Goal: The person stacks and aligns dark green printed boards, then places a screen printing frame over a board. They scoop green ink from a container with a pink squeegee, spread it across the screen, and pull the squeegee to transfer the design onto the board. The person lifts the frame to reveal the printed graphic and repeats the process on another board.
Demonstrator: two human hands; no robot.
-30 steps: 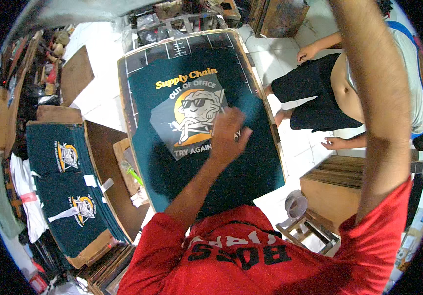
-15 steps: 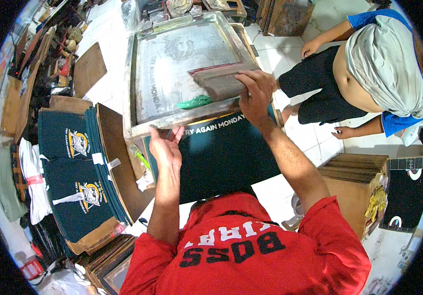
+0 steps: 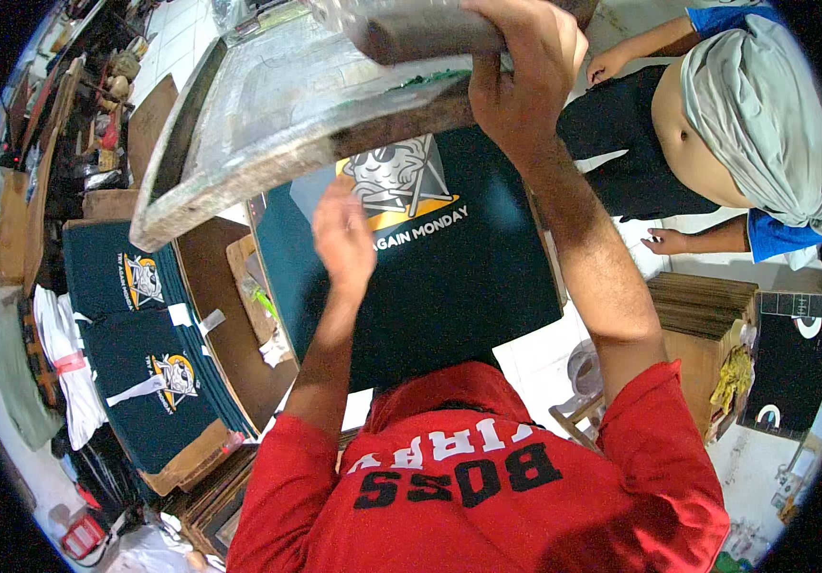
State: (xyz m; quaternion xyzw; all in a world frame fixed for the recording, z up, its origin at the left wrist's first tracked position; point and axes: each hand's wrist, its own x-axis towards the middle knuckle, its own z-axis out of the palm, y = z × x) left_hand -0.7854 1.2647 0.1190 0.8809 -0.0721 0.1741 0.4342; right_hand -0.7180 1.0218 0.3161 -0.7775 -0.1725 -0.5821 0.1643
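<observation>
The screen printing frame (image 3: pixel 287 177) is tilted up, its near edge raised above a dark green cloth panel (image 3: pixel 420 306). A squeegee (image 3: pixel 430 33) lies across the frame's top. My right hand (image 3: pixel 525 86) is closed around the squeegee, with the thumb down by the frame's near edge. Green ink (image 3: pixel 435 78) shows on the mesh beside it. My left hand (image 3: pixel 342 239) is off the frame, slightly blurred, its fingers stretched over the panel with nothing visible in them. Below the frame, a white, grey and orange cartoon print (image 3: pixel 411 186) is partly covered by that hand.
At left, printed dark green panels (image 3: pixel 143 372) hang over a cardboard-backed stack. Another person (image 3: pixel 697 134) stands at the right, beyond a stack of brown boards (image 3: pixel 697 301) with a yellow cloth (image 3: pixel 734 377). A bowed head in red fabric (image 3: pixel 449 382) fills the lower middle.
The frame's near edge has risen and come closer, uncovering the print on the panel. My left hand has let go of the frame. My right hand has moved up with the squeegee.
</observation>
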